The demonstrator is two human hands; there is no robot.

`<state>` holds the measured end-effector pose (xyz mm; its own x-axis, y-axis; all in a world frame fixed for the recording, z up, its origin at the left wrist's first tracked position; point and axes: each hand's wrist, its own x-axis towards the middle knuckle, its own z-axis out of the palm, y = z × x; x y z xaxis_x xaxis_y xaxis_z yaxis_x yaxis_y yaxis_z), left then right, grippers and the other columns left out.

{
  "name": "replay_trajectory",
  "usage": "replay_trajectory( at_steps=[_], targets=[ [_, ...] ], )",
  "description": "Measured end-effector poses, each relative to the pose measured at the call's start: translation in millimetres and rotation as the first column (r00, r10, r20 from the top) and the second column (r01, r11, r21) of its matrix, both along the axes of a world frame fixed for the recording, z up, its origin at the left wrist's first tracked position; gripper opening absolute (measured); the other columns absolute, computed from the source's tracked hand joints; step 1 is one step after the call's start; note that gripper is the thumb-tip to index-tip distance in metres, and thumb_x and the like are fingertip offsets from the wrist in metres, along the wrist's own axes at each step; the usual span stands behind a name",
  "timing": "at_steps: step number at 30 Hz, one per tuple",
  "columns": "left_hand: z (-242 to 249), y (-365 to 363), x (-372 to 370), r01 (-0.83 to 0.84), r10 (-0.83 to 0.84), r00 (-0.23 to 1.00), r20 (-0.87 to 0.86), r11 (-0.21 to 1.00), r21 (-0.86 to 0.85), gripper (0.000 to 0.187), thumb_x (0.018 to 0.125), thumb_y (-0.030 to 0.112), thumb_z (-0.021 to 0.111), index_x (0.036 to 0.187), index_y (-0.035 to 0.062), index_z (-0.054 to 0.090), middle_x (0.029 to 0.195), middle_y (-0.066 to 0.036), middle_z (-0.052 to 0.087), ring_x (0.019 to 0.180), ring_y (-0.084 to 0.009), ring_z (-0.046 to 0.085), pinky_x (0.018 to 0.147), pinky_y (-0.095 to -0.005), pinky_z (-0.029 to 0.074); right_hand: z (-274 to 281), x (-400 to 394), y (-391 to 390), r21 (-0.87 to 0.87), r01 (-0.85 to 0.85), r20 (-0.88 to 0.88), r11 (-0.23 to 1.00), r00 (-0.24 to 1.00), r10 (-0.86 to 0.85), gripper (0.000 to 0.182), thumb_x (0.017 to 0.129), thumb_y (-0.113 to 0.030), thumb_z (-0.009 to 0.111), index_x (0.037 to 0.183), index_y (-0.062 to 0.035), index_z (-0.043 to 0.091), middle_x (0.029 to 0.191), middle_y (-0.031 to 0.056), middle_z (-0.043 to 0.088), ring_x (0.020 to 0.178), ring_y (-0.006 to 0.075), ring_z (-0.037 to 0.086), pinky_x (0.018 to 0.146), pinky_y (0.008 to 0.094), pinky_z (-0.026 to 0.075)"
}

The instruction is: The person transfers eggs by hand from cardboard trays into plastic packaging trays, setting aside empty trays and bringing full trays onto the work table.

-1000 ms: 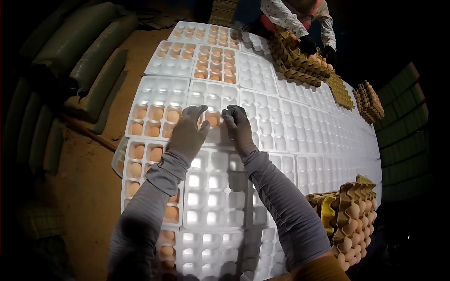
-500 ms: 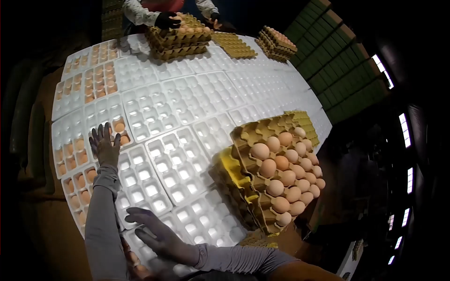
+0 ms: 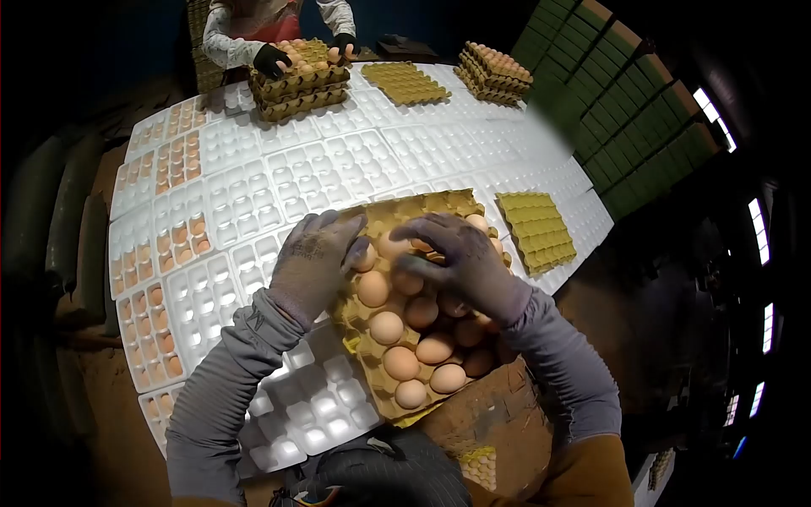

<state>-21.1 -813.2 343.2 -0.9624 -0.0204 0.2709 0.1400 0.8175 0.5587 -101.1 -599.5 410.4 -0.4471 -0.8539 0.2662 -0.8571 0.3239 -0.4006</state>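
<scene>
A stack of yellow-brown pulp egg trays stands at the near side of the table, its top tray bearing many brown eggs. Over the tray's far left part, my left hand, in a grey glove, has its fingers bent round an egg near the edge. My right hand, gloved too, reaches across from the right with its fingers curled over eggs in the far middle. Both hands hide part of the tray, and their exact grip is partly covered.
White moulded trays cover the table, several at the left holding eggs. An upturned pulp tray lies at the right. Across the table a person's gloved hands work at another egg stack. Green boxes stand behind.
My left hand has come from the white trays at the left to the egg stack. My right hand has moved up onto the eggs. The view has shifted, and the stack now appears nearer the middle.
</scene>
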Motion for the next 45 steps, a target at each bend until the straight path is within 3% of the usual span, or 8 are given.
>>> replay_trajectory(
  at_steps=[8,13,17,27,31,34,37,45],
  targets=[
    [9,19,9,-0.065,0.059,0.997,0.048,0.990,0.127,0.044,0.093,0.027,0.071,0.132,0.0075,0.064,0.124,-0.016,0.067,0.113,-0.0279,0.065,0.098,-0.0381,0.052,-17,-79,-10,-0.028,-0.105,0.581,0.994,0.808,0.101,0.050,0.086,-0.023,0.073,0.131,-0.0045,0.060,0.124,0.0113,0.068,0.113,0.0208,0.064,0.096,0.0340,0.052],
    [16,10,33,-0.150,0.153,0.981,0.123,0.179,0.972,0.038,0.104,0.036,0.056,0.123,0.0030,0.060,0.102,-0.007,0.065,0.100,-0.0190,0.067,0.087,-0.0340,0.058,5,-90,-3,0.064,-0.198,0.821,0.978,0.568,0.061,0.028,0.093,-0.027,0.065,0.111,-0.0059,0.066,0.099,0.0046,0.066,0.098,0.0156,0.063,0.087,0.0316,0.052],
    [-5,38,34,-0.167,0.163,0.986,0.038,0.978,0.123,0.037,0.085,0.018,0.076,0.116,0.0004,0.066,0.110,-0.009,0.060,0.071,-0.0169,0.062,0.064,-0.0307,0.050,-20,-56,-18,0.510,-0.291,-0.018,0.810,0.937,0.348,0.035,0.080,-0.031,0.075,0.109,-0.0121,0.074,0.105,0.0132,0.074,0.095,0.0320,0.071,0.082,0.0427,0.055],
    [32,44,61,-0.191,0.000,0.944,0.329,0.813,0.549,0.037,0.104,0.020,0.056,0.136,0.0013,0.056,0.128,-0.013,0.061,0.111,-0.0227,0.059,0.093,-0.0350,0.049,-40,-58,-49,0.773,-0.255,-0.197,0.581,0.774,0.601,0.041,0.083,-0.048,0.073,0.108,-0.0155,0.078,0.101,0.0036,0.074,0.090,0.0276,0.069,0.075,0.0446,0.047],
    [56,93,73,-0.051,0.072,0.942,0.327,0.996,-0.074,0.049,0.096,0.022,0.067,0.139,0.0033,0.053,0.138,-0.017,0.052,0.124,-0.0304,0.053,0.102,-0.0421,0.048,-18,-64,-31,0.734,-0.267,-0.170,0.624,0.818,0.550,0.042,0.082,-0.047,0.073,0.108,-0.0143,0.077,0.099,0.0062,0.073,0.090,0.0305,0.067,0.077,0.0450,0.047],
    [59,104,75,-0.006,0.164,0.939,0.302,0.887,-0.461,0.056,0.089,0.020,0.074,0.141,0.0110,0.054,0.141,-0.019,0.051,0.120,-0.0363,0.057,0.096,-0.0438,0.051,-8,-80,1,0.428,-0.379,0.244,0.820,0.923,0.298,0.035,0.081,-0.036,0.076,0.102,-0.0093,0.076,0.097,0.0087,0.073,0.090,0.0316,0.067,0.077,0.0433,0.049],
    [61,113,73,-0.025,0.204,0.928,0.311,0.869,-0.493,0.055,0.088,0.018,0.074,0.140,0.0130,0.056,0.139,-0.019,0.052,0.116,-0.0359,0.059,0.095,-0.0442,0.051,-12,-80,23,-0.231,-0.172,0.893,0.958,0.354,0.279,0.033,0.077,-0.027,0.079,0.101,-0.0043,0.074,0.094,0.0124,0.072,0.089,0.0297,0.067,0.077,0.0395,0.051],
    [38,101,90,-0.525,0.471,0.836,0.283,0.836,0.159,0.047,0.072,0.001,0.081,0.117,-0.0009,0.066,0.141,-0.019,0.052,0.105,-0.0250,0.067,0.080,-0.0282,0.053,-27,-3,10,0.491,-0.209,-0.178,0.846,0.926,0.332,0.034,0.090,-0.023,0.060,0.118,-0.0109,0.074,0.133,0.0138,0.061,0.117,0.0335,0.061,0.092,0.0431,0.051]
  ],
)
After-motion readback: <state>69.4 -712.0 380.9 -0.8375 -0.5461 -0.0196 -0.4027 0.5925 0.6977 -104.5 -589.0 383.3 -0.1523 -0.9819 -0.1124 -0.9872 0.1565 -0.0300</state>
